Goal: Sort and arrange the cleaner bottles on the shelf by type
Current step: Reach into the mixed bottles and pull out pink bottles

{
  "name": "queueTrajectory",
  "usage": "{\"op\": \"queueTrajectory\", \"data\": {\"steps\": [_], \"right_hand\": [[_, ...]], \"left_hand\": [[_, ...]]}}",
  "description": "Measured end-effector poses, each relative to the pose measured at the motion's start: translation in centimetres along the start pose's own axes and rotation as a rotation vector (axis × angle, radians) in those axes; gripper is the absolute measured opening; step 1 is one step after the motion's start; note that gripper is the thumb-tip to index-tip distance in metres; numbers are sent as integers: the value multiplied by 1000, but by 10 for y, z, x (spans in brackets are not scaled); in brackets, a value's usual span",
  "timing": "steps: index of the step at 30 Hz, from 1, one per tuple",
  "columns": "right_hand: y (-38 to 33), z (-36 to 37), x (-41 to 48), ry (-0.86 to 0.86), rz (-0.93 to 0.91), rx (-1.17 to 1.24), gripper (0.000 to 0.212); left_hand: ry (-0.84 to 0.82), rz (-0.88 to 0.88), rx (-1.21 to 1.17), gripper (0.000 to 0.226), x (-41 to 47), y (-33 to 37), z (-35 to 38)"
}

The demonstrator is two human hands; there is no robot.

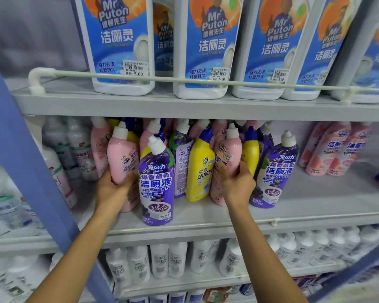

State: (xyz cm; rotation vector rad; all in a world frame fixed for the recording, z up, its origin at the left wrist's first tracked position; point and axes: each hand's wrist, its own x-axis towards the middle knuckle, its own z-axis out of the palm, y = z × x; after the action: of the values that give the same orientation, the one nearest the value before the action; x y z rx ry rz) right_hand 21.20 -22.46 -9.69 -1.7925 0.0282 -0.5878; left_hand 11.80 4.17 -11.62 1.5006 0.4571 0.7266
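Note:
On the middle shelf [315, 202] stands a mixed cluster of cleaner bottles. My left hand [113, 189] grips a pink bottle [122, 156] with a white cap at the cluster's left. My right hand [236, 184] grips another pink bottle [229, 154] right of centre. Between my hands stand a purple grape-label bottle [157, 186] at the front and a yellow bottle [200, 169] with a blue cap. A second purple bottle [274, 171] stands right of my right hand. More pink, yellow and purple bottles crowd behind.
Three pink bottles [335, 149] stand grouped at the shelf's right. White bottles [74, 149] sit at the far left behind a blue upright post [24, 162]. Large blue-labelled jugs [206, 47] fill the upper shelf behind a rail. White bottles [169, 261] line the lower shelf.

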Motion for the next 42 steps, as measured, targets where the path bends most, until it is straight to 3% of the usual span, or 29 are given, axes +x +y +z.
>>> {"op": "queueTrajectory", "data": {"steps": [3,9,15,20,23,26,32,42], "right_hand": [[2,-11,-9,-32,20,-16,38],[19,7,-20,-148,187,246,47],[17,-3,-26,-164,171,252,56],[7,-31,-31,-136,99,332,36],[-1,-52,-35,-156,68,383,45],[-4,-80,-34,-183,80,430,35],[10,-131,-19,-144,131,429,32],[66,-259,65,-89,123,329,16]], "left_hand": [[5,-11,-30,35,-7,-3,-5],[-11,-32,-72,43,-11,-7,-4],[17,0,-100,30,-19,3,-17],[-22,86,-92,25,-56,18,-33],[-37,125,-109,41,-89,28,-34],[-72,167,-116,40,-120,36,-24],[-307,147,-98,28,-157,46,42],[-568,59,-129,27,-204,59,250]]}}
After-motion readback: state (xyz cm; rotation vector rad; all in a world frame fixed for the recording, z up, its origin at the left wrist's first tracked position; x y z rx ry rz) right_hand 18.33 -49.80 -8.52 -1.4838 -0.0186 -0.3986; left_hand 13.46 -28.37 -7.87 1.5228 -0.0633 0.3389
